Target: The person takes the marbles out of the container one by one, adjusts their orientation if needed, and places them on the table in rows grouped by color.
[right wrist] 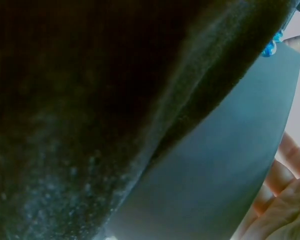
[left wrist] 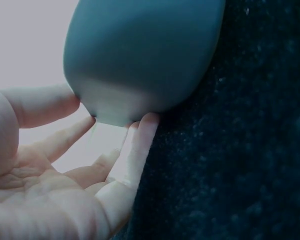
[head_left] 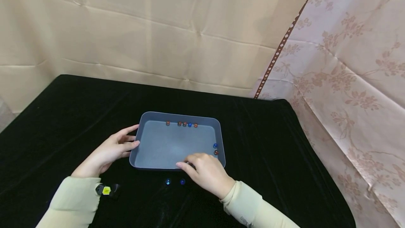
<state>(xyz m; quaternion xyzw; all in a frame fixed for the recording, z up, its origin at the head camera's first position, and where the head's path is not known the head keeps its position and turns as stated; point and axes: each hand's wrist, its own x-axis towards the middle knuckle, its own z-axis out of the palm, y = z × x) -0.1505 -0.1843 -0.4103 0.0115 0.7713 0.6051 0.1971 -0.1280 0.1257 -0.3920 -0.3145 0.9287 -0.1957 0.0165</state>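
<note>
A shallow blue-grey tray (head_left: 177, 143) lies on the black cloth. My left hand (head_left: 115, 147) touches its left side, thumb and fingers fairly straight and spread, their tips at the rim and wall. Over the tray's front edge is my right hand (head_left: 205, 171), fingers bent and thumb near the rim. Whether it pinches anything is hidden. Along the tray's back wall several marbles sit in a row, mostly brown, with a blue marble (head_left: 190, 124) among them. Another blue marble (head_left: 215, 145) and a brown marble (head_left: 216, 152) rest by the right wall.
Two blue marbles lie in front of the tray on the cloth, a left one (head_left: 168, 181) and a right one (head_left: 182, 182). The black table cloth (head_left: 259, 143) reaches a beige curtain (head_left: 158, 38) behind and a floral curtain (head_left: 348, 62) at right.
</note>
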